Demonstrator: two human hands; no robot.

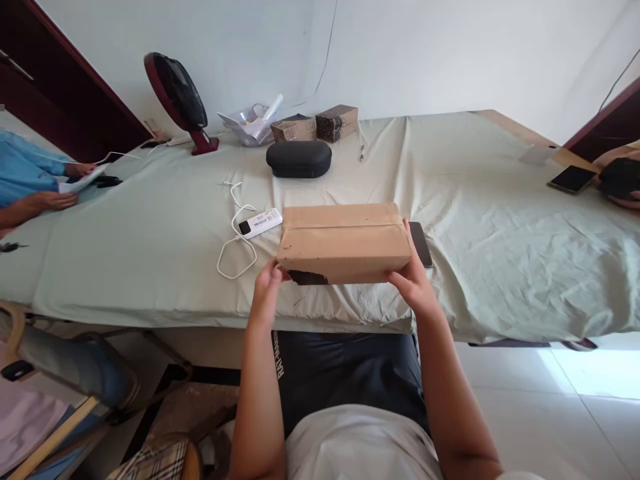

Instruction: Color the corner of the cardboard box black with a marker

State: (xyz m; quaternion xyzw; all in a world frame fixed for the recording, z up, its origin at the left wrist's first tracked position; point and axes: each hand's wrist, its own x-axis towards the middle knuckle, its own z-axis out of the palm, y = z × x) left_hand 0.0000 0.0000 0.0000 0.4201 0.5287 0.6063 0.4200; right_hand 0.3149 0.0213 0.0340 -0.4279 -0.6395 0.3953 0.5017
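Observation:
A brown cardboard box (344, 243), taped along its top, is held just above the near edge of the cloth-covered table (150, 267). My left hand (267, 288) grips its lower left corner, fingers curled under it. My right hand (414, 279) clasps its right end, fingers wrapped up the side. A torn dark patch shows on the box's front lower edge. A dark phone (421, 244) lies on the cloth, partly hidden behind the box's right end.
A white power bank (260, 223) with a looped white cable lies left of the box. Behind are a black case (299, 159), two small brown boxes (316, 125), a fan (176, 93) and a pen (361, 154). Other people's hands show at far left (50, 200) and far right (623, 180).

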